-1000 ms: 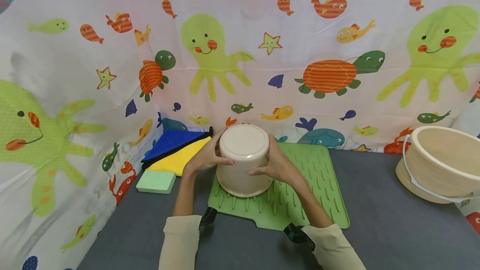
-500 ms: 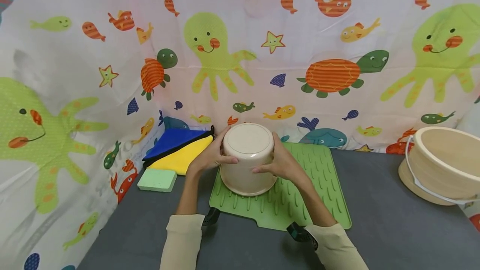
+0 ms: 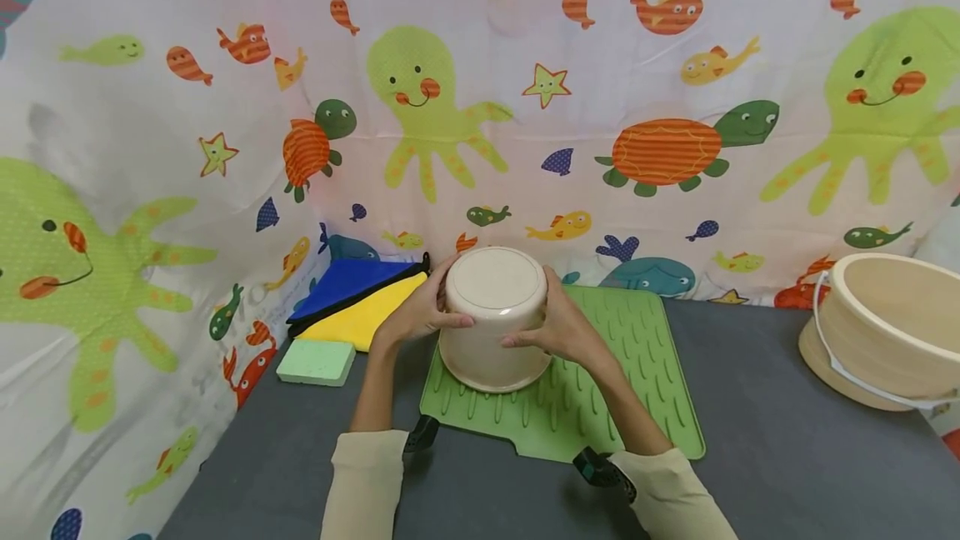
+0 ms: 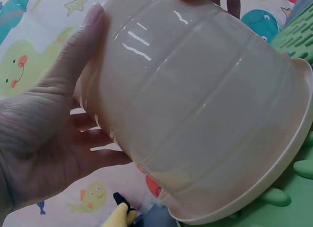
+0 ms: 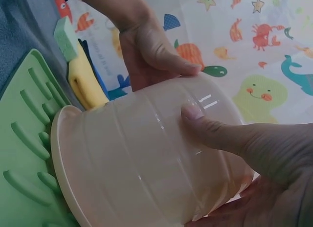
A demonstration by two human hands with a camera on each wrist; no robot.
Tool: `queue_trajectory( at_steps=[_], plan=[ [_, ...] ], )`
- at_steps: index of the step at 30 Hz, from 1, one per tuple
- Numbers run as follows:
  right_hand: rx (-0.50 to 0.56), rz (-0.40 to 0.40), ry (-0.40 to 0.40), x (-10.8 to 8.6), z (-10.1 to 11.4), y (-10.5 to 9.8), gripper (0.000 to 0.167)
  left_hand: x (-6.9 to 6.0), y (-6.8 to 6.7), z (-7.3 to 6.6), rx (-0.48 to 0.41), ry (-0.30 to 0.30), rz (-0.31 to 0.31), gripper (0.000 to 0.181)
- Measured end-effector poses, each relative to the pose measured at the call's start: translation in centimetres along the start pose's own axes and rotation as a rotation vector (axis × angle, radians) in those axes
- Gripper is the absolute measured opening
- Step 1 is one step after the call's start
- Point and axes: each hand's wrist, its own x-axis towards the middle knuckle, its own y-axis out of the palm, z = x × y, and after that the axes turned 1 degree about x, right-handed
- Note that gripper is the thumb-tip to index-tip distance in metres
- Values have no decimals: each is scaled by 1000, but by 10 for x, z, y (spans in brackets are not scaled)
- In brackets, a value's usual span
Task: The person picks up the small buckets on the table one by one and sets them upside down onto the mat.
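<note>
Currently, glossy beige upturned tub [image 3: 492, 319] is gripped btwn L hand [image 3: 417, 311] & R hand [image 3: 564, 325], mid-frame, nr L edge of ridged green mat [image 3: 626, 373]; gap's left before round beige bucket [image 3: 870, 344], far R.

A person's left hand [image 3: 415, 309] and right hand [image 3: 562, 327] face each other in a grip, left thumb [image 3: 453, 321] toward 3 o'clock, right thumb [image 3: 519, 340] toward 9, the left forearm [image 3: 372, 398] angled near 12 o'clock, the right forearm [image 3: 632, 407] near 11.
</note>
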Motion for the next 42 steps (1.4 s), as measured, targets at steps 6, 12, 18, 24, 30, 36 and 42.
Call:
queue_trajectory(
  at_steps=[6,12,18,24,30,36,42],
  plan=[
    [10,31,31,-1,-4,-3,127,-1,1,0,5,2,17,120],
    [33,55,21,0,-6,-7,122,-1,3,-6,60,-13,1,117],
    [67,75,-9,2,-7,-9,119,-1,1,-12,121,-34,-24,122],
    [95,85,18,3,-11,-10,123,4,0,-8,130,63,-7,122],
    [75,103,32,2,-12,-14,137,6,1,-8,120,82,-5,113],
    [61,94,57,3,-12,-15,140,2,1,-13,104,18,-15,134],
    [101,105,49,1,-13,-12,119,2,4,-7,89,35,5,147]
  ],
)
